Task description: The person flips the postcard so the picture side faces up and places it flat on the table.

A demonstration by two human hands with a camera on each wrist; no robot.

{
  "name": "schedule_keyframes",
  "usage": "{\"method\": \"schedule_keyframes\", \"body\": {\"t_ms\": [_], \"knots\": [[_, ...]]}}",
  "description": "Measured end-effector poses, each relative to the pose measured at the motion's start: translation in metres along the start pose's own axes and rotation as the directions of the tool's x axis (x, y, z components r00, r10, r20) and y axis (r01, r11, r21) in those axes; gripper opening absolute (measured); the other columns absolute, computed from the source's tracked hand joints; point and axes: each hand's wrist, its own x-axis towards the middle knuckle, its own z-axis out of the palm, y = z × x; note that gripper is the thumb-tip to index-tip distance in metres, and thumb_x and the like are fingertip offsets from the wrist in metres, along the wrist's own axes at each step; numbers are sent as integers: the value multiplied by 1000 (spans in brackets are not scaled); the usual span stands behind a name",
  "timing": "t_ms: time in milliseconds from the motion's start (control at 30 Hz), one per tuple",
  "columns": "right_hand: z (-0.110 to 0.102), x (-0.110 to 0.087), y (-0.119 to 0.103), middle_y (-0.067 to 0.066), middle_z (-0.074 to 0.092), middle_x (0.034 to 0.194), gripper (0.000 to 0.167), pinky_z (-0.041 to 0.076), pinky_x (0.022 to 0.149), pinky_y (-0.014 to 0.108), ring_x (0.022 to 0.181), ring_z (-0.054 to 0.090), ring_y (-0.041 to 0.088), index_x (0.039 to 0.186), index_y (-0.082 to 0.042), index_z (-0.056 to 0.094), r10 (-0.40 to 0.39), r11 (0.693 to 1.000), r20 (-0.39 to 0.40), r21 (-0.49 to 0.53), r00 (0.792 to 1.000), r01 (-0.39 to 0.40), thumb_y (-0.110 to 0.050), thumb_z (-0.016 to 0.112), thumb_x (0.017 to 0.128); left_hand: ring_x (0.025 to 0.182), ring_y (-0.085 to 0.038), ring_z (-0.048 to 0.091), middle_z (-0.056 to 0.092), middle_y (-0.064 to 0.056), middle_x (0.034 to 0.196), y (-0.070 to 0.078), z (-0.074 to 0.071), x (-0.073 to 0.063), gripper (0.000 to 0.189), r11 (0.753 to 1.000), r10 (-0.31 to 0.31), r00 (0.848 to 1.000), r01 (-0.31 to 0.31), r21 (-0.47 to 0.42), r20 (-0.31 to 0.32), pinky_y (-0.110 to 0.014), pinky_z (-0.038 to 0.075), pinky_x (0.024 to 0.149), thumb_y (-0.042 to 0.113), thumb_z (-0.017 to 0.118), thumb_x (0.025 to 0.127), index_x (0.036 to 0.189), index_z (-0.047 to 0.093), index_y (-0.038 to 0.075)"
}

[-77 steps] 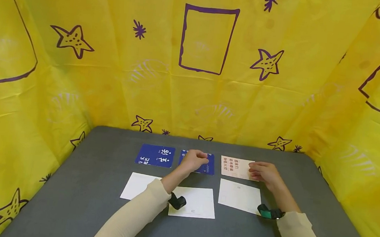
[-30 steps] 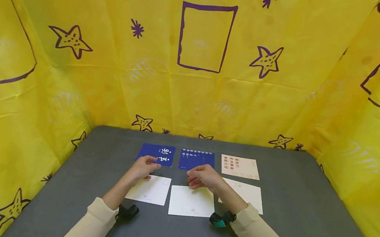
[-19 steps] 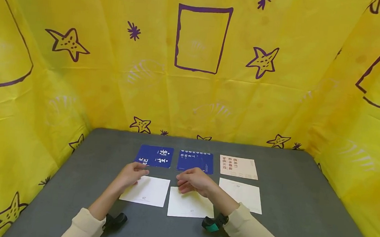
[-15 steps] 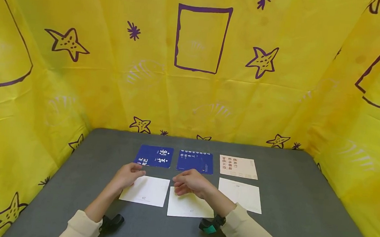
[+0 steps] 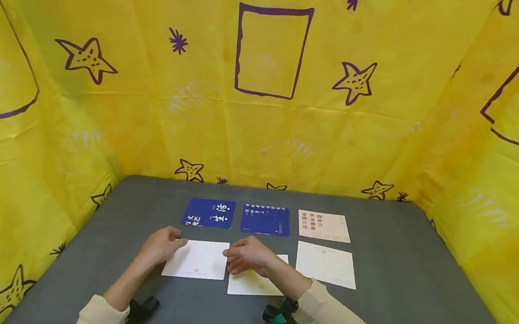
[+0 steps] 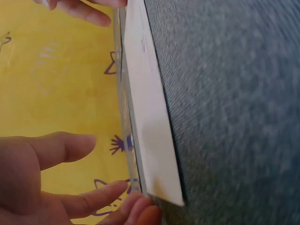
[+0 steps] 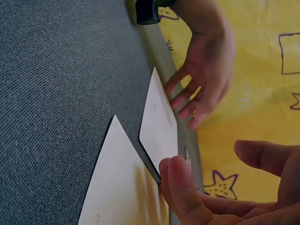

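A white card (image 5: pixel 203 261) lies flat at the front left, between my two hands. My left hand (image 5: pixel 158 247) is at its left end; in the left wrist view the lower fingers (image 6: pixel 140 206) reach the end of the card while the thumb (image 6: pixel 70 145) stays raised. At the card's right edge are the fingertips of my right hand (image 5: pixel 251 256), which hovers over a second white card (image 5: pixel 255 285) and hides part of it. The right wrist view shows the right fingers (image 7: pixel 183 183) loosely bent, thumb apart, where both cards meet. Neither hand grips anything.
A third white card (image 5: pixel 326 264) lies at the front right. Behind stand in a row two blue cards with white characters, a left blue card (image 5: pixel 206 210) and a middle blue card (image 5: pixel 265 223), plus a pale pink card (image 5: pixel 324 226). Yellow patterned cloth (image 5: pixel 262 131) surrounds the grey table (image 5: pixel 391 297).
Both hands have left the back row and come down to the front left white card. Over the last half second they shifted slightly left and nearer; that card now lies straighter.
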Motion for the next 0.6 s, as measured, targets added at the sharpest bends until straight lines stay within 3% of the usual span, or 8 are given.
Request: {"method": "schedule_keyframes", "body": {"t_ms": [133,233,400,500,600], "knots": [[3,1,-1,22,66,87,31,60,61,31,60,64,17,109,12,63,8,1000,-14,-6,1000,-8,-11,65,89,96,-36,60,65,-23,105,-1,-1,-2,46,995,16,1000,-17,101,10,-53,48,85,29,62,90,117,58,-9],[4,2,-2,24,66,89,30,60,61,31,61,65,17,108,12,63,10,1000,-25,2,1000,-10,-11,66,89,97,-38,61,67,-22,105,-2,-1,-2,47,994,28,1000,-29,109,15,-53,48,84,31,62,90,116,59,-8],[6,1,-2,29,66,92,29,60,62,32,61,66,17,107,13,62,-2,999,-31,32,1000,3,-9,65,89,93,-35,64,66,-27,106,-9,-1,2,39,997,26,1000,-26,-79,-4,-43,52,77,20,62,90,113,60,-11],[7,1,-1,30,66,92,26,60,64,33,62,66,18,106,12,63,-6,1000,-30,30,1000,6,-8,65,89,85,-28,63,66,-28,103,-15,0,5,35,977,1,1000,0,-214,6,-33,52,67,9,62,88,113,60,-14],[7,0,-1,29,67,91,24,60,65,34,64,68,19,104,12,64,-2,1000,-38,15,999,3,-8,64,90,78,-21,59,65,-23,96,-19,1,7,35,957,-22,1000,25,-289,13,-27,49,60,1,61,84,114,58,-16]]}}
